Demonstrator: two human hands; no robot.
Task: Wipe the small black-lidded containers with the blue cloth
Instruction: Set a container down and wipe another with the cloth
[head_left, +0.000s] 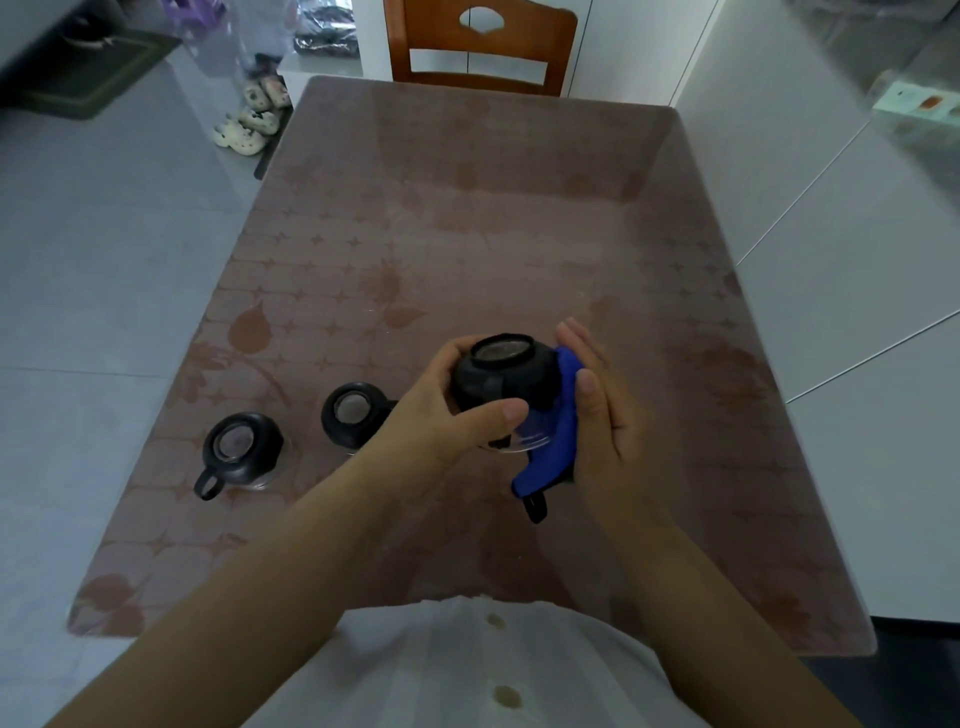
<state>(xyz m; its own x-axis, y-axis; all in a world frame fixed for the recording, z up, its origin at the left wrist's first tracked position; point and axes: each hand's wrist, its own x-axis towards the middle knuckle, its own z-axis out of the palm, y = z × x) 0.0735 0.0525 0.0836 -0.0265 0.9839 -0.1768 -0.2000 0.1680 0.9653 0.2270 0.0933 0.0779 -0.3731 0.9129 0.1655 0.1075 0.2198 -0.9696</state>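
Note:
My left hand (447, 410) grips a small glass container with a black lid (501, 376), lifted above the table, thumb across its front. The blue cloth (558, 431) lies between that container's right side and my right hand (605, 410), whose straight fingers and palm press it against the container. A black handle loop (536, 506) pokes out below the cloth. Two more black-lidded containers stand on the table to the left: one (356, 415) partly behind my left wrist, the other (241, 447) further left with its handle pointing toward me.
The table (467, 218) has a brownish patterned cover under glass. A wooden chair (480, 49) stands at its far end. White cabinets (857, 260) run along the right. Shoes (254, 119) lie on the floor at the far left.

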